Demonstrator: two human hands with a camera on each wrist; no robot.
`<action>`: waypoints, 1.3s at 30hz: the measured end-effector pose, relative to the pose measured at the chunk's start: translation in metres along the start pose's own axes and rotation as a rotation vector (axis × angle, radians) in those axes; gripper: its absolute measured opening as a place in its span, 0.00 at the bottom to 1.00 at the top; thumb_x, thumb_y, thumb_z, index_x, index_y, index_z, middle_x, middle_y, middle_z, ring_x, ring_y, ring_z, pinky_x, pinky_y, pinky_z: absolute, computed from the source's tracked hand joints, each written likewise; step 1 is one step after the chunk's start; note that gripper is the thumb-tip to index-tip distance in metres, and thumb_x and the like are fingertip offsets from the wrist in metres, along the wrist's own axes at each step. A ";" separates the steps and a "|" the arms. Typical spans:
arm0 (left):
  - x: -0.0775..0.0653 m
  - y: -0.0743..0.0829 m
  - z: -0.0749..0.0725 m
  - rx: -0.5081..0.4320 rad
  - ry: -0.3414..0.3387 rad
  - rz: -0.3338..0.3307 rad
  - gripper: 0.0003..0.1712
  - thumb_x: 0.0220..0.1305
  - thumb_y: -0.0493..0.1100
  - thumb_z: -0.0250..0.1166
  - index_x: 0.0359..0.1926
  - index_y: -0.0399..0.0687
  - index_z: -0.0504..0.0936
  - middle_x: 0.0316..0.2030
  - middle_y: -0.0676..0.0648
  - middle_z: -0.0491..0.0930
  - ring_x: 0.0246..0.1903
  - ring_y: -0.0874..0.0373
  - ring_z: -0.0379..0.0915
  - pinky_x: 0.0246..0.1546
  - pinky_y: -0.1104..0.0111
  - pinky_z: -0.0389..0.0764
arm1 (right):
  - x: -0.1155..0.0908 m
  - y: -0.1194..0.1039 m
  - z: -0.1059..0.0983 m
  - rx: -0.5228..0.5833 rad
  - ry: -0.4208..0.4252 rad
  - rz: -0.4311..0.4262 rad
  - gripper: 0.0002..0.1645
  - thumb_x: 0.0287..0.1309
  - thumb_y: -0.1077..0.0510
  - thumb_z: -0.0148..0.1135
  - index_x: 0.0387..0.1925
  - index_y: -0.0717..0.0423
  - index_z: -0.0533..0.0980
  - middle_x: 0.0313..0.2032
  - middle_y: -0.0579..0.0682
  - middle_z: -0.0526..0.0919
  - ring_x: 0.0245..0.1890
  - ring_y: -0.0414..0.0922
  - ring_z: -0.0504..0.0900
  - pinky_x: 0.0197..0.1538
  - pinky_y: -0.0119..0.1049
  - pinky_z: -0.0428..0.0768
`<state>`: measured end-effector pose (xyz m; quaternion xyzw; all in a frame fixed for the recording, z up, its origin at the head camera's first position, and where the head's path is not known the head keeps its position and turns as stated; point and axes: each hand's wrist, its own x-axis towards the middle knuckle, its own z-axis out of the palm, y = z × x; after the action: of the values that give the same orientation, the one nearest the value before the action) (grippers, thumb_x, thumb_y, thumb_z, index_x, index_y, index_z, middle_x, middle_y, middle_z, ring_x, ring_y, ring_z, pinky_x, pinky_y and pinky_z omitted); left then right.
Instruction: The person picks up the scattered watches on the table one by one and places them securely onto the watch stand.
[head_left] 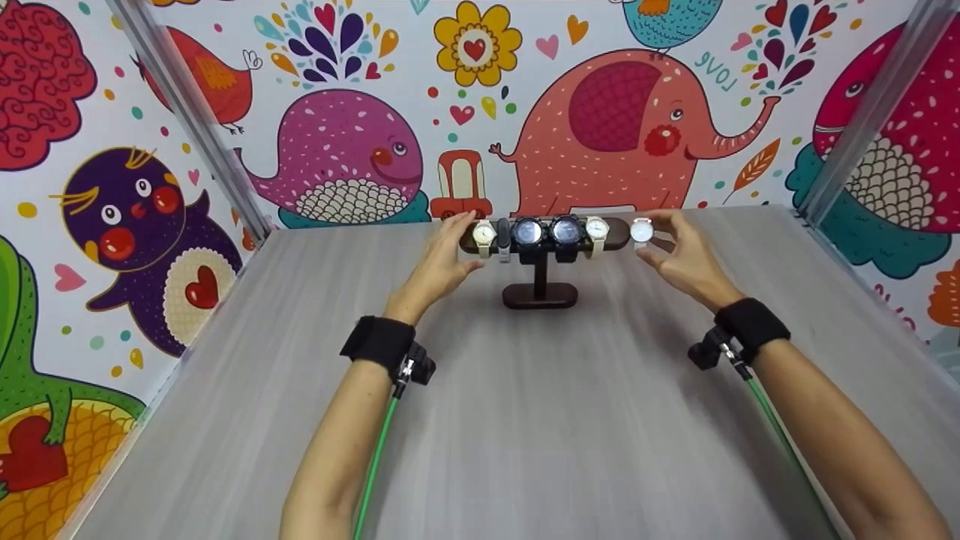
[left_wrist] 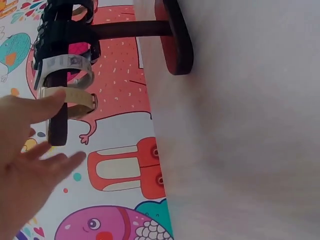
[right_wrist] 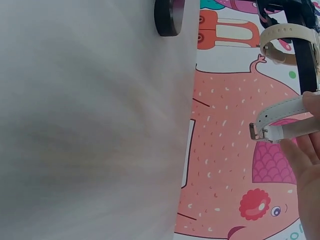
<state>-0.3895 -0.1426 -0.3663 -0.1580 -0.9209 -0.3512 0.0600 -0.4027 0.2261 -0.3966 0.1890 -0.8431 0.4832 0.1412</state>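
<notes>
A dark brown watch stand holds several watches along its crossbar. My left hand holds the bar's left end, thumb against the cream strap of the outermost watch; its other visible fingers spread loosely behind. Between the thumb and fingers of my right hand is a white watch, pinched just off the bar's right end. Its buckled strap forms a loop close to the bar tip; whether they touch is unclear. Another cream-strapped watch sits nearest that end.
Two black watches and a slim grey-strapped watch occupy the bar's middle and left. Under the stand lies a grey wood-grain table. Behind it rises a cartoon-printed wall, with side panels at left and right. Green cables trail from both wrist cameras.
</notes>
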 end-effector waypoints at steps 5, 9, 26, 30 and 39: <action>0.003 -0.002 0.000 -0.031 -0.033 0.027 0.48 0.63 0.35 0.69 0.78 0.45 0.54 0.78 0.41 0.53 0.78 0.46 0.48 0.78 0.55 0.55 | 0.003 -0.003 0.004 0.032 -0.024 -0.007 0.32 0.58 0.70 0.66 0.63 0.67 0.66 0.59 0.59 0.73 0.62 0.49 0.73 0.70 0.51 0.71; 0.003 -0.006 0.001 -0.042 0.000 0.022 0.44 0.64 0.33 0.67 0.77 0.42 0.57 0.77 0.41 0.57 0.77 0.46 0.51 0.78 0.57 0.56 | 0.004 -0.008 0.006 0.051 -0.045 -0.010 0.32 0.58 0.72 0.65 0.64 0.68 0.65 0.60 0.61 0.72 0.63 0.52 0.72 0.71 0.49 0.71; 0.000 -0.015 0.003 -0.098 0.093 0.126 0.26 0.71 0.28 0.55 0.69 0.35 0.68 0.72 0.42 0.67 0.73 0.48 0.61 0.72 0.59 0.66 | 0.014 -0.005 0.005 0.086 -0.169 0.024 0.34 0.62 0.71 0.62 0.68 0.63 0.65 0.64 0.63 0.71 0.68 0.59 0.71 0.55 0.17 0.78; -0.001 -0.014 0.002 -0.104 0.085 0.119 0.27 0.72 0.28 0.54 0.70 0.38 0.68 0.72 0.42 0.66 0.73 0.48 0.61 0.72 0.59 0.67 | 0.017 -0.008 0.002 0.093 -0.197 0.042 0.34 0.61 0.71 0.63 0.68 0.64 0.67 0.64 0.64 0.72 0.67 0.62 0.73 0.49 0.14 0.78; 0.000 -0.014 0.001 -0.115 0.073 0.097 0.27 0.72 0.28 0.54 0.70 0.38 0.68 0.73 0.41 0.65 0.73 0.47 0.60 0.72 0.60 0.67 | 0.023 -0.013 -0.002 0.034 -0.260 0.072 0.35 0.63 0.66 0.64 0.71 0.58 0.67 0.68 0.62 0.72 0.69 0.62 0.71 0.63 0.40 0.79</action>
<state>-0.3937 -0.1517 -0.3756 -0.1926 -0.8877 -0.4057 0.1013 -0.4172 0.2177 -0.3756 0.2221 -0.8521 0.4738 0.0102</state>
